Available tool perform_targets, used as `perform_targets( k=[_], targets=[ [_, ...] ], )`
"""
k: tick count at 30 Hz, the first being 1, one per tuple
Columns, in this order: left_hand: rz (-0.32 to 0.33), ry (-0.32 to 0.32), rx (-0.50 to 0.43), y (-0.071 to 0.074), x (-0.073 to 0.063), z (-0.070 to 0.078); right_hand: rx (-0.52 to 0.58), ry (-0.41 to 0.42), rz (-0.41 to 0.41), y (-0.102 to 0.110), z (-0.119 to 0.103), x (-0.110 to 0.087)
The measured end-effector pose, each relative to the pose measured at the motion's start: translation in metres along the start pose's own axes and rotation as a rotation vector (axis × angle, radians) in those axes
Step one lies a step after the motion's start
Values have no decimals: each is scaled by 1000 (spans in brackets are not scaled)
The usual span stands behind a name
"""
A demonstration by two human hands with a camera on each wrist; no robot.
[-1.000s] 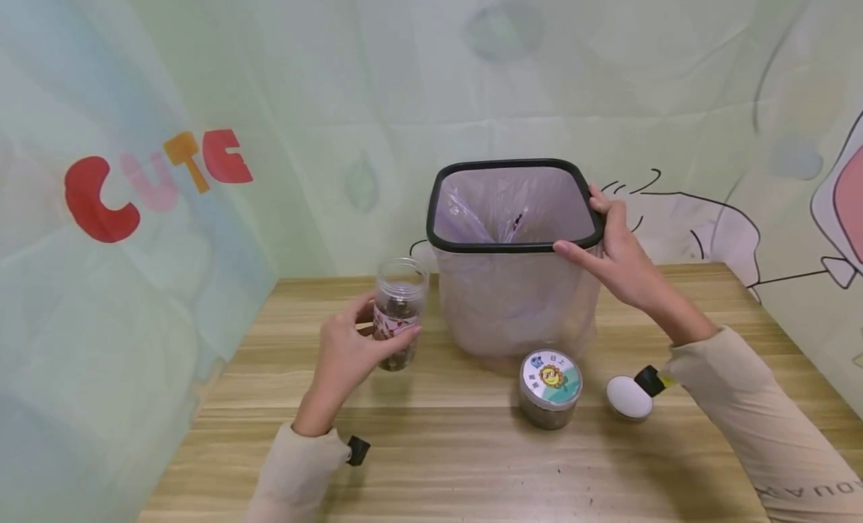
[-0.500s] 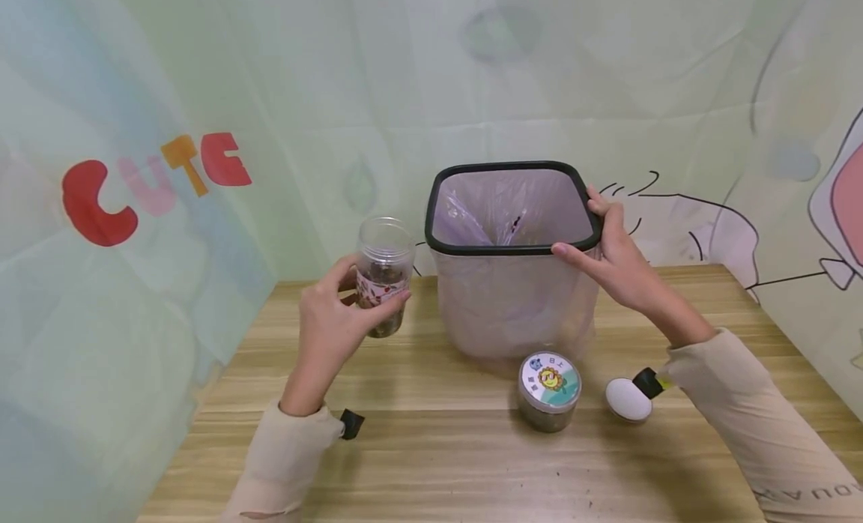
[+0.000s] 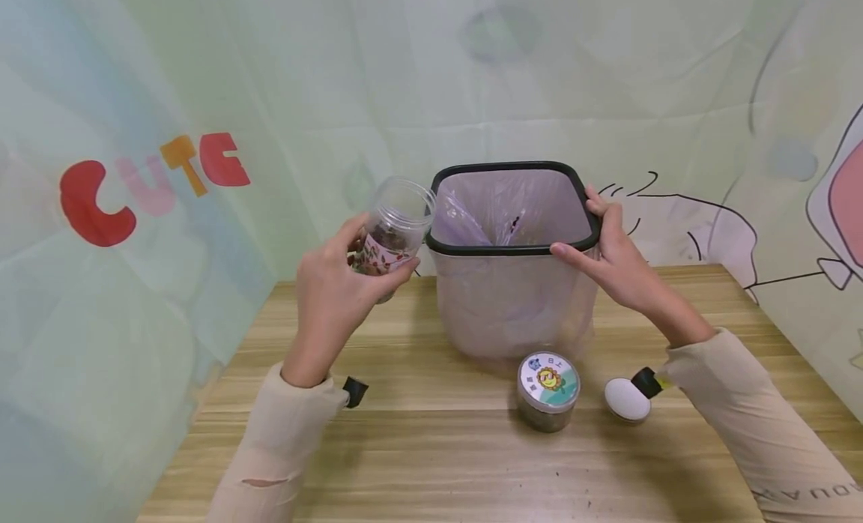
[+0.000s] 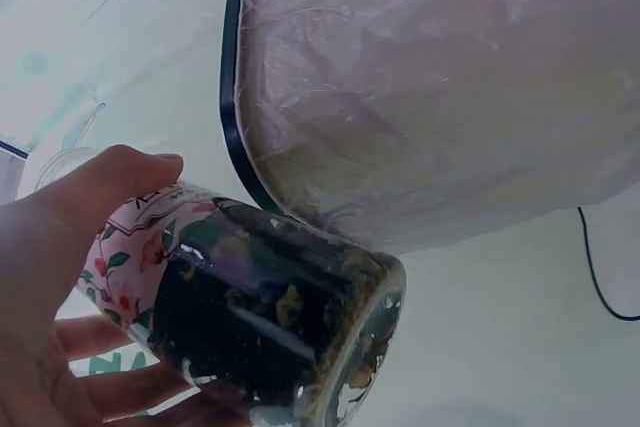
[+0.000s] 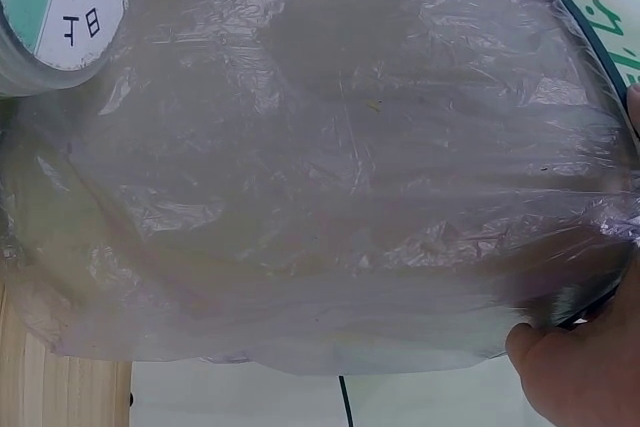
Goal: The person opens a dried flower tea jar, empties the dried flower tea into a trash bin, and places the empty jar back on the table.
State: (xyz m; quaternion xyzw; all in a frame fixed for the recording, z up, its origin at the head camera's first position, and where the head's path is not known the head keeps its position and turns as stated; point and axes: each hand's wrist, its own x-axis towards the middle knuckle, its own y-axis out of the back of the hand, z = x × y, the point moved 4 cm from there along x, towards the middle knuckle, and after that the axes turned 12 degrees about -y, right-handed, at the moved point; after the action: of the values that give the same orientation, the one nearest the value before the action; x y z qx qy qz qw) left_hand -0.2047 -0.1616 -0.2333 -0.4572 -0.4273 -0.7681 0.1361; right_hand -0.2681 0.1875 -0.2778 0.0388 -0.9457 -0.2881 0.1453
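Bin and jar on a wood-grained table (image 3: 438, 448). The lined bin (image 3: 512, 306) stands upright, in nearly the same place as 1.0 s earlier. The 2 hands are apart. The right hand (image 3: 616, 261) grips the bin's black rim (image 3: 499, 250) about the near right corner, thumb on the front edge, fingers along the side; this hold is unchanged and appears to steady the bin. The left hand (image 3: 337, 283) is clamped round the clear jar (image 3: 389, 246), thumb and fingers on opposite sides, with its forearm reaching up from the lower left. The jar is the part that has changed: upright and low 1.0 s earlier, higher 0.5 s earlier, it is now raised further and tilted, its lidless mouth toward the bin. Mouth and rim overlap in the head view; whether they touch cannot be told. Dark contents (image 4: 270, 297) fill the jar's base end, so it is judged not yet emptied. A round container (image 3: 548, 392) with a sunflower top sits in front of the bin; a smaller white disc (image 3: 627, 400) lies to its right, and a few dark specks (image 3: 557, 474) lie nearer the viewer.
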Motion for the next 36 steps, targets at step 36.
perform_targets(
  k=[36],
  targets=[
    [-39, -122, 263, -40, 62, 38, 15, -11, -20, 1, 0, 0]
  ],
)
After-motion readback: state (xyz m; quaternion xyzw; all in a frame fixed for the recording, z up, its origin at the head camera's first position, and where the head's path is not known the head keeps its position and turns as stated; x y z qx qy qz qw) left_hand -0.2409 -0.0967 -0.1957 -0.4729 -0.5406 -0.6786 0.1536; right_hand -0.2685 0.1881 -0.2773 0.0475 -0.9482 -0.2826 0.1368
